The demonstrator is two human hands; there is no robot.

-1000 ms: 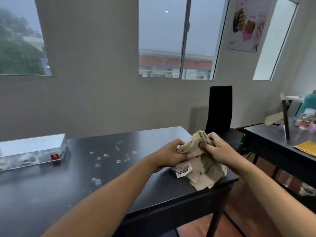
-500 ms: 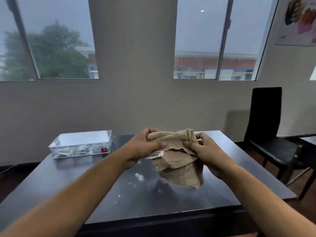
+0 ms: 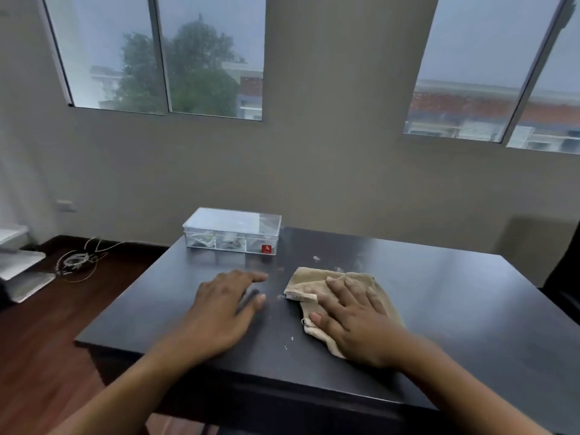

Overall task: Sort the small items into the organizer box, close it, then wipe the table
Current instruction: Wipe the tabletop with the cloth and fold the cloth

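A beige cloth (image 3: 306,282) lies flat on the dark table (image 3: 455,296), and my right hand (image 3: 351,321) presses on it, palm down, fingers spread. Left of the cloth, my left hand (image 3: 224,304) rests flat on the bare tabletop with nothing in it. A clear plastic organizer box (image 3: 233,230) with a red label stands at the table's far left corner, its lid down and small items dimly visible inside. A few white specks (image 3: 316,258) lie on the table just beyond the cloth and near its front left.
A black chair (image 3: 565,287) shows at the right edge. Loose cables (image 3: 78,260) lie on the wooden floor to the left, beside a white shelf unit (image 3: 18,268). A wall with windows stands behind the table.
Both hands held the bunched cloth above the table. Now the cloth is laid flat under my right hand, and my left hand has let go and rests on the table.
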